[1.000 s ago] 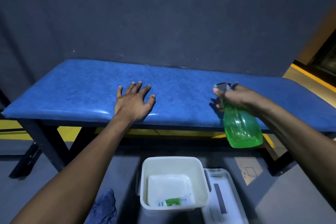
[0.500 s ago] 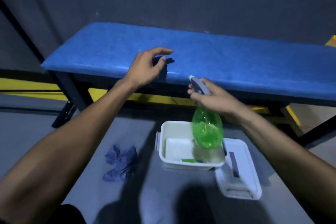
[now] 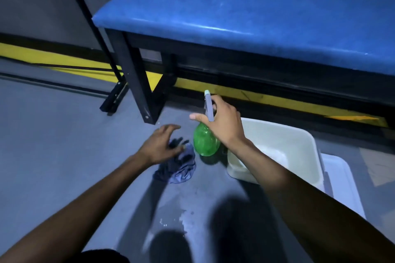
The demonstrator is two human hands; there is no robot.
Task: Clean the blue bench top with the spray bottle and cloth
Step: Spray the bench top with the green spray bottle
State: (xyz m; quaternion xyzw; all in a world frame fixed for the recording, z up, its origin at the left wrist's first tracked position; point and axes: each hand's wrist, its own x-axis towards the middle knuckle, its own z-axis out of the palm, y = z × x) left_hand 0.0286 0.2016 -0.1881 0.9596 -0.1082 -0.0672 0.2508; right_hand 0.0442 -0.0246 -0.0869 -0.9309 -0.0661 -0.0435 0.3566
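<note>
While our right hand (image 3: 224, 126) grips the green spray bottle (image 3: 205, 141), our left hand (image 3: 160, 145) spreads loose-fingered over the crumpled cloth (image 3: 179, 170) on the floor (image 3: 64, 145).

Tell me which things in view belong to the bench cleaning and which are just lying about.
For the job:
- blue bench top
- green spray bottle, held in the right hand
- dark cloth on the floor, with the open left hand over it

Lying about:
- white tub on the floor
- white lid beside it
</note>
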